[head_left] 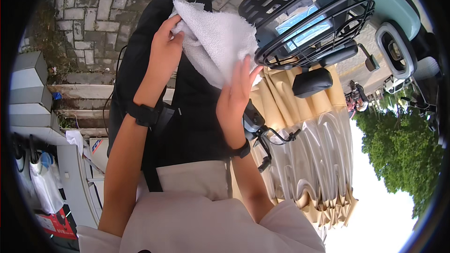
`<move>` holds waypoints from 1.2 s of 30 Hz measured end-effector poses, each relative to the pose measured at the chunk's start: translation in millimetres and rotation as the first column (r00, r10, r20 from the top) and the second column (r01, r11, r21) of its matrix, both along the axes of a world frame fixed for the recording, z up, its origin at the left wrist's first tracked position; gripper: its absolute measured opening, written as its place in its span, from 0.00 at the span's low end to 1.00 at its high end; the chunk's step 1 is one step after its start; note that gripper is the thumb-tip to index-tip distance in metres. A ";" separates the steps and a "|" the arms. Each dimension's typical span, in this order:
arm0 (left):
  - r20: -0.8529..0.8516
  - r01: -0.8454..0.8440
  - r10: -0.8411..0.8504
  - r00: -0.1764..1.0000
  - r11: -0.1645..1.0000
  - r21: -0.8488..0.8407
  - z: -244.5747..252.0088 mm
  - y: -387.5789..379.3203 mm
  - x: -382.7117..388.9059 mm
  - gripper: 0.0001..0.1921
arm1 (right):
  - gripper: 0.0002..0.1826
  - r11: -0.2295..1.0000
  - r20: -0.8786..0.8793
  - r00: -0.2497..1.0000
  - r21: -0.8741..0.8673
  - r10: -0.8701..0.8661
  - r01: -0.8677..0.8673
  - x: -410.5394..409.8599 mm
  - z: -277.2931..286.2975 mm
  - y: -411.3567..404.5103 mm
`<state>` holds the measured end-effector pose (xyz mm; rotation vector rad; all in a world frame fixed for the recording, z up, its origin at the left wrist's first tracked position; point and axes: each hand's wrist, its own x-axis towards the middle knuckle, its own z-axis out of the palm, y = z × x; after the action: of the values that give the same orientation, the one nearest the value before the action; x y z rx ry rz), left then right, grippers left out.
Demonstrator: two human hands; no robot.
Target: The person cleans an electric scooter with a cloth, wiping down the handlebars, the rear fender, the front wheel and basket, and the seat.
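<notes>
A white terry towel [225, 31], partly folded over itself, is spread in front of my legs. My left hand [167, 44] pinches its left edge between thumb and fingers. Against the towel's lower right part lies my right hand [235, 95], its fingers stretched out and a little apart, slightly blurred. Dark bands circle both wrists. Just right of the towel is the black wire basket [313, 31] of a parked scooter, with a blue-and-white packet [302, 28] visible through the bars.
Pale green scooter bodywork [386, 0] and mirrors are at upper right. A tan and clear plastic curtain [309, 147] hangs on the right, with a handlebar [267, 140] before it. Steps [81, 102] and grey boxes [30, 88] line the left side. Paving bricks [95, 10] cover the ground.
</notes>
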<state>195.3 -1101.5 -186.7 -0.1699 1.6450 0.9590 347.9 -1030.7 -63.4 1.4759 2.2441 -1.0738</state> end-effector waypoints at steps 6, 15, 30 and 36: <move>0.237 -0.052 0.017 0.971 0.988 0.143 -10.2 42.1 -4.0 0.24 | 0.27 0.932 0.071 0.941 -0.129 -0.332 0.339 30.3 -34.3 -23.9; 0.320 -0.099 0.047 0.946 0.984 0.148 -11.8 26.9 17.7 0.18 | 0.36 0.276 0.063 0.374 -0.564 -0.925 0.778 52.4 -66.8 8.8; 0.106 -0.097 0.064 0.992 0.933 0.346 -66.8 34.4 67.2 0.19 | 0.27 -0.082 0.027 -0.139 -0.911 -0.990 0.404 53.4 -150.0 -20.8; -0.074 -0.041 0.107 0.992 0.797 0.602 -113.3 96.0 65.7 0.23 | 0.25 0.005 -0.016 -0.322 -0.999 -0.946 0.035 81.8 -231.7 44.1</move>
<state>261.0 -1005.6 -300.0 0.2574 1.3520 1.5278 429.7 -986.6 -295.1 1.7326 -0.1964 -3.5531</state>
